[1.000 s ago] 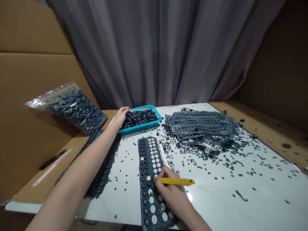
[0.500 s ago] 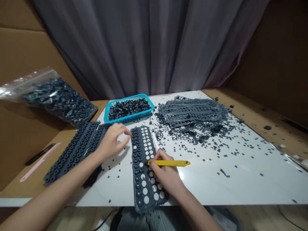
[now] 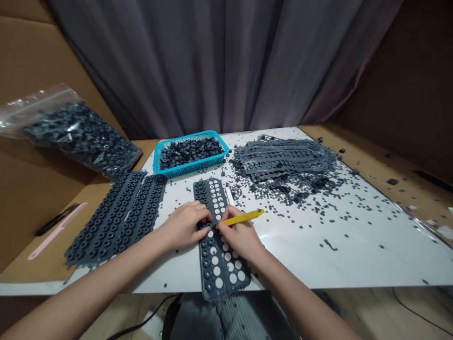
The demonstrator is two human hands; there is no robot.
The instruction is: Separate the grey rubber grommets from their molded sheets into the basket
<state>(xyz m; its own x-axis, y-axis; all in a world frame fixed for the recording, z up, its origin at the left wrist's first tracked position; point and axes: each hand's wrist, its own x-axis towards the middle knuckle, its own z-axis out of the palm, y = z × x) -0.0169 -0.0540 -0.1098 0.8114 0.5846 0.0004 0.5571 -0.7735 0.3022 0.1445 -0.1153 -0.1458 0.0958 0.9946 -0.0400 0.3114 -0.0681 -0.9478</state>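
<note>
A dark grey rubber sheet lies lengthwise before me, with ring-shaped pieces seated along its left side and round holes showing white on its right. My right hand is closed around a yellow pen-like tool, whose dark tip meets the middle of the sheet. From the left, my left hand reaches onto the same sheet, thumb and fingers bent together close to that tip. Whatever small piece they may pinch is hidden.
Behind the sheet stands a blue basket of small black pieces. Left are ringed sheets, a zip bag of rings and a pink strip-like tool. Punched sheets are piled at back right among scattered black discs. A white stick lies beside the sheet.
My left hand has come right and down onto the sheet beside the tool tip. The right hand and the yellow tool have shifted slightly up, with the tool's rear end raised.
</note>
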